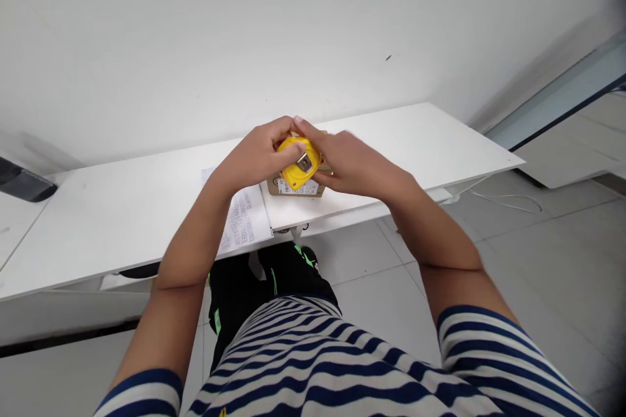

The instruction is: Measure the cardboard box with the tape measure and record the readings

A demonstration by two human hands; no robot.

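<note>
A yellow tape measure (297, 163) with a metal clip on its side is held above the white table (122, 208). My left hand (257, 156) is closed round its left side, fingers curled over the top. My right hand (349, 163) is closed on its right side, fingertips meeting the left hand's at the top. Just beneath the hands a small brown cardboard box (298, 189) with a white label lies on the table near its front edge.
A printed paper sheet (242, 218) lies on the table left of the box, overhanging the front edge. A dark object (24, 184) sits at the far left. A white wall stands behind the table; cables (493, 199) trail over the tiled floor at right.
</note>
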